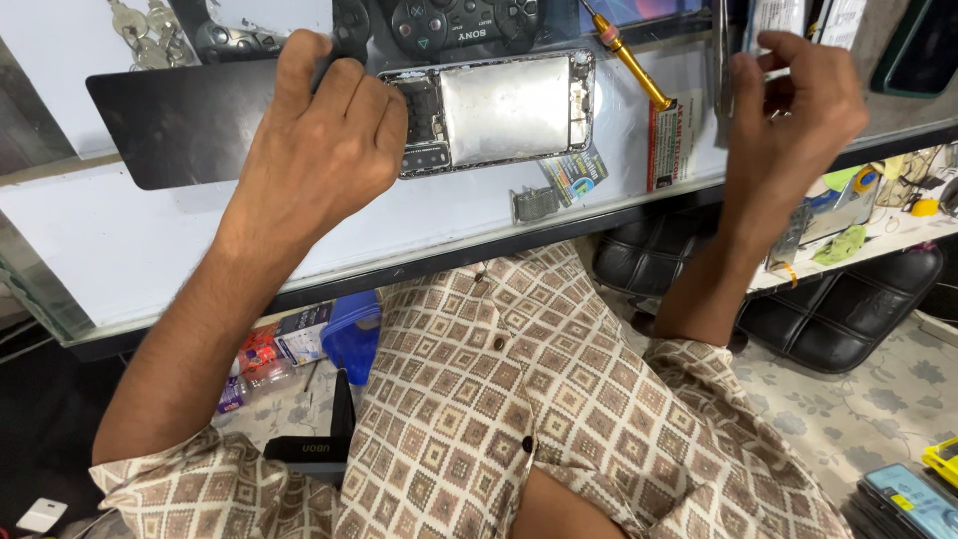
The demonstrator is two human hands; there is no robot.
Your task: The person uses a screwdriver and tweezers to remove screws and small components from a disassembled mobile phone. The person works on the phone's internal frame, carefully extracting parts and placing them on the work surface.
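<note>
Glass counter (150, 250) | opened phone (499, 110) lengthwise left-right | left hand (324, 140) touching, seemingly

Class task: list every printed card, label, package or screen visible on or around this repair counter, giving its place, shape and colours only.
Printed card: under the opened phone, small rectangle, blue and yellow.
Printed strip: beside the yellow screwdriver, narrow, white and red.
Small box: below the counter, dark and white.
Phone screen: bottom right, pale blue.

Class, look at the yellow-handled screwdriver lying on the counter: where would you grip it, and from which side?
Grip the screwdriver on its yellow handle, coming from above. It lies flat and slanted on the counter, right of the opened phone; the handle's top is clear, with free space between it and the right hand.
</note>
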